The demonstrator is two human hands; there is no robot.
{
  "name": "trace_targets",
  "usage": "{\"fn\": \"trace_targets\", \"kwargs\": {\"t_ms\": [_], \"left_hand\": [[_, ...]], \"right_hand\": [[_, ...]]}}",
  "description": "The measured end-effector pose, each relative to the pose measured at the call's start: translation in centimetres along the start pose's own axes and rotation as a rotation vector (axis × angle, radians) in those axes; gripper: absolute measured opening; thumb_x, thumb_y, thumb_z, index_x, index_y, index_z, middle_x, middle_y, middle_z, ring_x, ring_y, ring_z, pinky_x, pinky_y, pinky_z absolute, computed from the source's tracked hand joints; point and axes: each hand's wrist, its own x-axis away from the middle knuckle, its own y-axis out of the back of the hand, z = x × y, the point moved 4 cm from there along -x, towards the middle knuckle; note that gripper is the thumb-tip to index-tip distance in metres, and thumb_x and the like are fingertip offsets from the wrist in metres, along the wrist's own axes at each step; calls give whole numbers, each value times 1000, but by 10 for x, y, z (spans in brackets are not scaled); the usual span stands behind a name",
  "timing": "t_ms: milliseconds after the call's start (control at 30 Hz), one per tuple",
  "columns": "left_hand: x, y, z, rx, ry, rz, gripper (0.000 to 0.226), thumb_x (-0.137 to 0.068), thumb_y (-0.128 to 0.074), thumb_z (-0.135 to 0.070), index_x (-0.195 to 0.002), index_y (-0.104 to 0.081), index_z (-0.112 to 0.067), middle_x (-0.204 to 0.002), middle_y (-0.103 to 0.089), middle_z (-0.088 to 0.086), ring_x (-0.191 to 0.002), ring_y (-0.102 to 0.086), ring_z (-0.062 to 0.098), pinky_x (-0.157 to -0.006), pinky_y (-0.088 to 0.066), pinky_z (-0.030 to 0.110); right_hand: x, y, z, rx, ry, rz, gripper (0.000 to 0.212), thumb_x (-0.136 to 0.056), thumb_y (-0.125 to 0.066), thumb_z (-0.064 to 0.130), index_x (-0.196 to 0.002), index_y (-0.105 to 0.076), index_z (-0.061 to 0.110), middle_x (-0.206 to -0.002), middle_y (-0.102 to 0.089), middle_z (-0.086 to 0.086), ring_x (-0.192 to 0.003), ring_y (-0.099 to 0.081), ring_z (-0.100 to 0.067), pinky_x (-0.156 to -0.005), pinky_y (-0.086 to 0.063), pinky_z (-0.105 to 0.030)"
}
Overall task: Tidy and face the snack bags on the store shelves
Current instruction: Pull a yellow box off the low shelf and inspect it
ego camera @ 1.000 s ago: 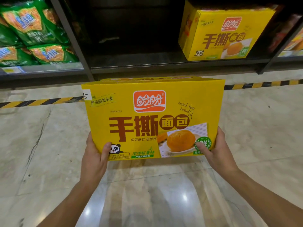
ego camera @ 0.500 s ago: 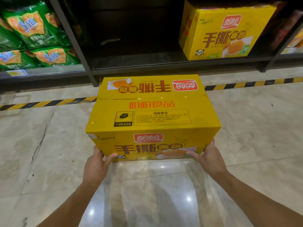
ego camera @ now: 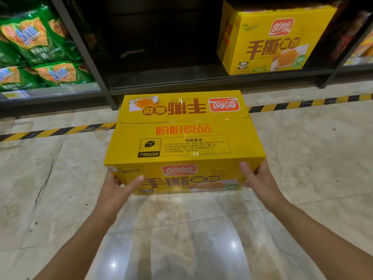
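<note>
I hold a large yellow bread carton (ego camera: 182, 136) low over the marble floor, just in front of the bottom shelf. Its top panel with red lettering faces up and its printed front faces me. My left hand (ego camera: 115, 190) grips the near left corner, thumb lying across the front. My right hand (ego camera: 260, 179) grips the near right corner, thumb on the front. A matching yellow carton (ego camera: 274, 40) stands on the right part of the dark bottom shelf (ego camera: 181, 81), facing outward.
Green snack bags (ego camera: 38, 47) fill the neighbouring shelf bay at the left, behind a black upright post (ego camera: 84, 53). Yellow-black hazard tape (ego camera: 56, 131) runs along the floor before the shelves. The shelf space left of the standing carton is dark and bare.
The carton has tipped from upright, front facing me, to flat with its top up, and has gone lower and toward the shelf. Both hands kept their hold on the near corners.
</note>
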Motion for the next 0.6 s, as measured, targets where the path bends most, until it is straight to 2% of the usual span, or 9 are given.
{"fn": "trace_targets", "kwargs": {"t_ms": [67, 133, 200, 267, 400, 467, 533, 600], "left_hand": [[10, -2, -27, 229, -4, -12, 66, -79, -73, -45, -141, -54, -34, -125, -69, -18, -113, -64, 0, -92, -51, 38], [13, -4, -44, 376, 32, -43, 66, -81, -68, -54, -143, -54, -36, -127, -69, -19, -115, -65, 3, -92, -52, 46], [11, -7, -52, 416, 61, -109, 62, -87, -71, -53, -143, -55, -33, -124, -70, -16, -110, -66, 5, -91, -53, 50], [9, -10, -55, 421, 80, -180, 50, -94, -74, -41, -140, -57, -30, -117, -71, -15, -102, -66, 4, -90, -55, 49], [3, -10, -56, 421, 92, -233, 45, -93, -78, -39, -135, -63, -30, -116, -73, -11, -103, -69, 10, -92, -55, 52], [-1, -10, -58, 419, 84, -241, 42, -93, -79, -39, -132, -65, -30, -113, -74, -10, -102, -71, 13, -88, -56, 49], [-7, -9, -63, 417, 76, -242, 38, -93, -79, -38, -128, -67, -30, -110, -75, -10, -101, -72, 15, -81, -56, 44], [-14, -7, -70, 411, 65, -239, 36, -93, -78, -39, -127, -68, -31, -109, -75, -10, -101, -72, 15, -80, -56, 44]], "right_hand": [[6, -2, 21, -121, -10, -19, 67, -82, -59, 71, -140, -45, 40, -126, -63, 21, -116, -66, -5, -92, -60, -51], [7, -6, 34, -200, -50, -48, 72, -80, -56, 67, -143, -48, 34, -122, -64, 22, -106, -67, 0, -90, -60, -52], [6, -10, 42, -261, -84, -94, 65, -81, -63, 63, -139, -52, 36, -117, -68, 21, -104, -68, -3, -88, -59, -51], [4, -12, 45, -286, -105, -155, 52, -87, -72, 53, -134, -58, 36, -115, -73, 15, -103, -71, -11, -82, -61, -50], [-2, -13, 47, -290, -109, -242, 31, -92, -76, 41, -120, -65, 35, -111, -76, 6, -99, -75, -19, -78, -63, -54], [-6, -14, 52, -296, -95, -258, 25, -93, -76, 39, -115, -67, 34, -106, -76, 7, -94, -76, -17, -69, -63, -49], [-10, -17, 58, -313, -84, -264, 24, -94, -75, 36, -116, -68, 32, -102, -76, 10, -81, -76, -7, -56, -59, -37], [-15, -21, 64, -316, -74, -273, 24, -95, -75, 34, -118, -68, 31, -99, -76, 12, -73, -75, -2, -50, -57, -31]]}}
